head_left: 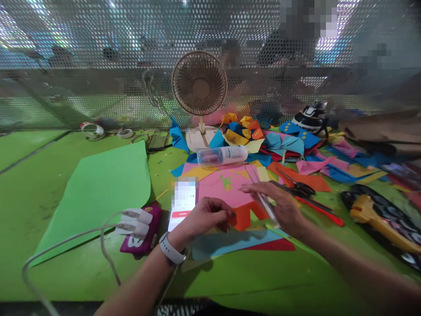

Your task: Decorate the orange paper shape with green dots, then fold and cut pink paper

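Note:
My left hand [213, 215], wearing a white watch [171, 249], pinches the left edge of a folded orange paper piece [242, 217]. Just to the right, my right hand [279, 204] holds a slim silvery tool [268, 208] slanting along its palm. The tool is smeared by motion, so its kind cannot be told. Beneath the hands lie a pink sheet [213, 191] with small yellow and green scraps, a light blue sheet [226, 245] and a red one [272, 244]. A lit phone [182, 204] rests against the pink sheet's left side.
Behind stand a fan [200, 83] and a perforated screen [108, 92]. A clear bottle [222, 156] lies before folded paper shapes [241, 129]. Scissors [301, 188], a red-handled tool [324, 213] and a black-yellow object [378, 219] are rightward. Leftward are a green sheet [101, 184] and plugged chargers [134, 224].

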`<state>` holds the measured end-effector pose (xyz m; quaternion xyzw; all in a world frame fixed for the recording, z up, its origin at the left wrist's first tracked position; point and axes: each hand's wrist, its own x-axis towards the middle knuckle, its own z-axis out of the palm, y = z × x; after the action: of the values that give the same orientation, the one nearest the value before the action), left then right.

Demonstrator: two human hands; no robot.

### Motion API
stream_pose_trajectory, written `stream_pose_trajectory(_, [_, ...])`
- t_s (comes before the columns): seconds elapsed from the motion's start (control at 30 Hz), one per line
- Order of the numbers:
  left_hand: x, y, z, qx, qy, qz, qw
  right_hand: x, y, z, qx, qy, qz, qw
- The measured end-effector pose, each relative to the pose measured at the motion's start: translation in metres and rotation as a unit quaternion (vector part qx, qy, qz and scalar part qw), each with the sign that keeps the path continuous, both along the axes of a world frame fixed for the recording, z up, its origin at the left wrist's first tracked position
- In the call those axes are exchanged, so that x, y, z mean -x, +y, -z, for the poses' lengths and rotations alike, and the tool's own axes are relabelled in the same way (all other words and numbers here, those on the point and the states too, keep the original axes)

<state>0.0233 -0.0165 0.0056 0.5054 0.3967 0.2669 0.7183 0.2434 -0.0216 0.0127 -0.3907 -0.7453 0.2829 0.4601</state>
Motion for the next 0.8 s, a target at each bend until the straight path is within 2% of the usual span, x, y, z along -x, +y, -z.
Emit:
stream_pose_trajectory(0.07, [0.0001,0.0003,0.0011,-0.01,0.01,0.014,1.0,0.0006,0.0023,0.0013,-0.044,-0.119,-0.046,0.991])
stream_pose_trajectory(0.13, [0.0003,0.0003,0.0008,-0.024,0.025,0.023,0.999,0.0008,0.0044,0.0024,-0.048,-0.167,-0.08,0.982])
stream_pose_trajectory(0.33, [0.0016,0.0002,-0.0021,-0.042,0.061,0.049,0.996,-0.0018,0.0049,0.0,0.011,-0.183,-0.117,0.976])
stream_pose_trajectory(0.53, [0.0019,0.001,0.0015,-0.077,0.1,0.054,0.991,-0.0013,0.0024,0.0027,0.016,-0.188,-0.099,0.977])
stream_pose_trajectory(0.8, [0.0012,0.0004,-0.0035,-0.066,0.104,0.054,0.991,0.0005,0.0035,0.0021,0.017,-0.174,-0.101,0.979])
